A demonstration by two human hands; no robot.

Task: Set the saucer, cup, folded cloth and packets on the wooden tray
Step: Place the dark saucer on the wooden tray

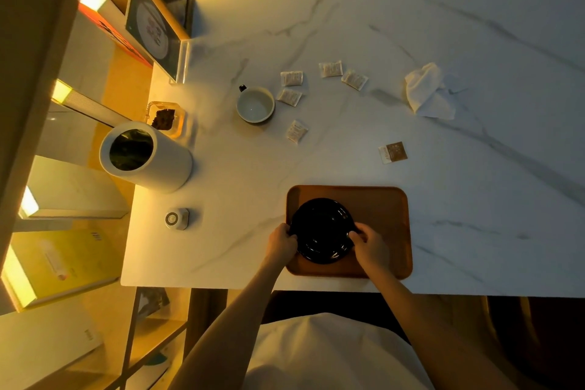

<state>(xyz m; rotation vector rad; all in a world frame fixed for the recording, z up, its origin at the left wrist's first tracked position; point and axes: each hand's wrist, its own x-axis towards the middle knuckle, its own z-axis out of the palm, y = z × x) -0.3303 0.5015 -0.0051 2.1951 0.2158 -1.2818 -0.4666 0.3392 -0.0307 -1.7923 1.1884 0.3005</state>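
I have my left hand (280, 242) and right hand (368, 247) closed on opposite rims of the black saucer (321, 229) — it sits on the wooden tray's (384, 215) left half. Cup (255, 104), packets (291, 78), crumpled cloth (425, 92) lie beyond on the counter (474, 184).

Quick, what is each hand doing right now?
Left hand: closed on the left rim of the black saucer.
Right hand: closed on the saucer's right rim, over the wooden tray.

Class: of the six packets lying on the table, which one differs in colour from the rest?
The brown packet, lying alone nearest the wooden tray; the other five are pale.
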